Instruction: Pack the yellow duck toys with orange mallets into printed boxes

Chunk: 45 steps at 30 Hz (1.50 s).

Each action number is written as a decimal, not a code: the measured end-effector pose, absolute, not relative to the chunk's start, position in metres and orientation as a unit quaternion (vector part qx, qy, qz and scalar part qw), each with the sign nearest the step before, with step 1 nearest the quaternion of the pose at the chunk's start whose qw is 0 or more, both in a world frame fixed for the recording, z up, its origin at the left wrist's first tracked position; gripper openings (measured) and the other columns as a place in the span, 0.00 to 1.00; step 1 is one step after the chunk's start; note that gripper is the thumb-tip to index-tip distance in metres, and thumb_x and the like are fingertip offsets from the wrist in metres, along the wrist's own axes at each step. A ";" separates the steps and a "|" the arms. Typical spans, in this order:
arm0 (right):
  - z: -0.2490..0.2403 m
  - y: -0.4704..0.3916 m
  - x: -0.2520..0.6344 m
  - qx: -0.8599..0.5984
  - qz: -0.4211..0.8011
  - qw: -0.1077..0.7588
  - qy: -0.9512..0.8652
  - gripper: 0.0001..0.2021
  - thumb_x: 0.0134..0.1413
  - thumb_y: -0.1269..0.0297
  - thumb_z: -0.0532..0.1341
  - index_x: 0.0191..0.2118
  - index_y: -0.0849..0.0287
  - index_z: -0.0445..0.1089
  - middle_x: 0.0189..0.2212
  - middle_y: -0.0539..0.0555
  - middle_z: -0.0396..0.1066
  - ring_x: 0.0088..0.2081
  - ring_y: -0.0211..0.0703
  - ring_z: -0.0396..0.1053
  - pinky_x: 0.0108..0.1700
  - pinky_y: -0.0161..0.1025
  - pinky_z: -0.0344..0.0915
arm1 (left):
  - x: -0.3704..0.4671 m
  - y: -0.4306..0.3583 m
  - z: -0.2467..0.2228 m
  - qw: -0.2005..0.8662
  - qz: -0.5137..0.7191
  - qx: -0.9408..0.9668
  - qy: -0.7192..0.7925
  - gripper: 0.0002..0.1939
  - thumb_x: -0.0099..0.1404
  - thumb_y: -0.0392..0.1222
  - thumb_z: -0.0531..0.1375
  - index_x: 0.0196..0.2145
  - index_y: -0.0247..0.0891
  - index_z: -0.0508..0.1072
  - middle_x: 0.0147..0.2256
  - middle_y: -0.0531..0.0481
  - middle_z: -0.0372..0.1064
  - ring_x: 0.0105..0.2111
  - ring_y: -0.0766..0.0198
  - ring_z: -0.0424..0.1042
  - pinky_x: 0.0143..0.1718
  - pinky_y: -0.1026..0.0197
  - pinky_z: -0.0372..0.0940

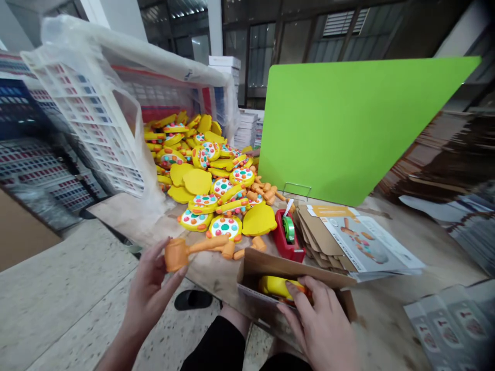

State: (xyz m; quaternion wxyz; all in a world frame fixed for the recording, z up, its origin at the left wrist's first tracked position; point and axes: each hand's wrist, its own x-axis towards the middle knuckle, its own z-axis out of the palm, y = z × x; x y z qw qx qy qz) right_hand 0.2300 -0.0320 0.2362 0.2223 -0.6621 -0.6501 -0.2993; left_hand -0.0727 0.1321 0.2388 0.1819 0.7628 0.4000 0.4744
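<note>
My left hand (152,286) grips an orange toy mallet (176,255) by its head, with the handle pointing right over the table edge. A small open cardboard box (247,268) stands on the table in front of me. Inside it lies a yellow duck toy (274,285), partly hidden by the box wall and by my fingers. My right hand (320,314) reaches into the box with thumb and fingers around this toy. Beyond the box are more orange mallets (259,243) and a heap of yellow toys (226,226) with coloured bumps on white faces.
A white plastic crate (100,118) lined with clear film lies tipped toward the table, toys spilling out. Right of the heap are a red tape dispenser (284,247), flattened printed boxes (363,242) and an upright green board (332,129). Printed grey packaging (452,324) lies at right.
</note>
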 end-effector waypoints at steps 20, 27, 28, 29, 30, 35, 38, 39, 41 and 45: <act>0.237 -0.027 0.233 -0.660 -0.269 0.250 -0.656 0.17 0.69 0.54 0.52 0.46 0.62 0.72 0.45 0.63 0.69 0.44 0.56 0.68 0.42 0.50 0.70 | 0.017 0.107 0.301 0.061 0.342 0.925 0.153 0.19 0.73 0.29 0.53 0.58 0.41 0.68 0.59 0.41 0.67 0.60 0.55 0.66 0.60 0.49 0.67; 0.236 -0.029 0.231 -0.659 -0.282 0.236 -0.656 0.18 0.69 0.54 0.52 0.47 0.62 0.72 0.46 0.64 0.68 0.45 0.57 0.67 0.43 0.51 0.70 | 0.028 0.104 0.299 -0.004 0.385 0.907 0.173 0.09 0.73 0.35 0.56 0.49 0.37 0.72 0.45 0.41 0.72 0.44 0.54 0.72 0.45 0.51 0.72; 0.236 -0.029 0.231 -0.658 -0.286 0.235 -0.656 0.18 0.69 0.53 0.52 0.47 0.62 0.72 0.46 0.64 0.68 0.44 0.57 0.67 0.43 0.51 0.70 | 0.030 0.104 0.300 0.000 0.389 0.904 0.175 0.08 0.73 0.35 0.57 0.49 0.36 0.72 0.44 0.42 0.71 0.43 0.54 0.72 0.44 0.52 0.71; 0.236 -0.029 0.231 -0.656 -0.287 0.234 -0.657 0.18 0.69 0.53 0.51 0.47 0.62 0.72 0.45 0.64 0.68 0.44 0.56 0.67 0.42 0.51 0.70 | 0.031 0.103 0.300 0.006 0.385 0.906 0.175 0.08 0.72 0.34 0.58 0.48 0.36 0.72 0.44 0.42 0.72 0.43 0.54 0.72 0.44 0.52 0.71; 0.236 -0.030 0.231 -0.655 -0.286 0.235 -0.658 0.18 0.70 0.53 0.51 0.47 0.62 0.71 0.45 0.64 0.68 0.44 0.56 0.68 0.42 0.50 0.70 | 0.031 0.103 0.300 0.011 0.372 0.912 0.174 0.07 0.72 0.34 0.59 0.47 0.35 0.72 0.44 0.43 0.72 0.43 0.54 0.72 0.45 0.52 0.71; 0.235 -0.031 0.231 -0.654 -0.287 0.242 -0.657 0.17 0.70 0.53 0.52 0.47 0.61 0.71 0.45 0.64 0.69 0.44 0.57 0.68 0.42 0.51 0.70 | 0.026 0.104 0.293 -0.009 0.303 0.940 0.160 0.07 0.71 0.41 0.62 0.44 0.38 0.75 0.45 0.43 0.75 0.46 0.50 0.72 0.55 0.40 0.65; 0.235 -0.030 0.231 -0.654 -0.285 0.241 -0.659 0.17 0.69 0.54 0.52 0.47 0.61 0.71 0.45 0.64 0.69 0.44 0.57 0.68 0.42 0.51 0.71 | 0.020 0.108 0.288 0.052 0.374 0.904 0.199 0.13 0.74 0.41 0.57 0.53 0.40 0.74 0.50 0.41 0.73 0.52 0.50 0.70 0.59 0.41 0.63; 0.235 -0.029 0.230 -0.654 -0.283 0.241 -0.659 0.17 0.69 0.54 0.52 0.47 0.62 0.71 0.45 0.64 0.69 0.44 0.57 0.68 0.41 0.52 0.71 | 0.020 0.109 0.285 0.105 0.395 0.885 0.224 0.15 0.74 0.40 0.56 0.56 0.41 0.73 0.53 0.41 0.72 0.54 0.50 0.69 0.60 0.43 0.63; 0.237 -0.028 0.230 -0.655 -0.277 0.242 -0.660 0.17 0.69 0.54 0.53 0.47 0.62 0.71 0.45 0.65 0.69 0.43 0.57 0.68 0.41 0.52 0.71 | 0.023 0.114 0.275 0.262 0.405 0.832 0.274 0.20 0.74 0.43 0.55 0.61 0.43 0.69 0.59 0.42 0.69 0.60 0.50 0.66 0.63 0.45 0.61; 0.244 -0.039 0.236 -0.620 -0.287 0.281 -0.674 0.13 0.69 0.60 0.55 0.50 0.60 0.71 0.47 0.64 0.70 0.48 0.57 0.68 0.47 0.51 0.70 | 0.040 0.121 0.248 0.610 0.373 0.636 0.291 0.28 0.68 0.56 0.61 0.61 0.42 0.71 0.64 0.44 0.65 0.67 0.47 0.58 0.69 0.46 0.52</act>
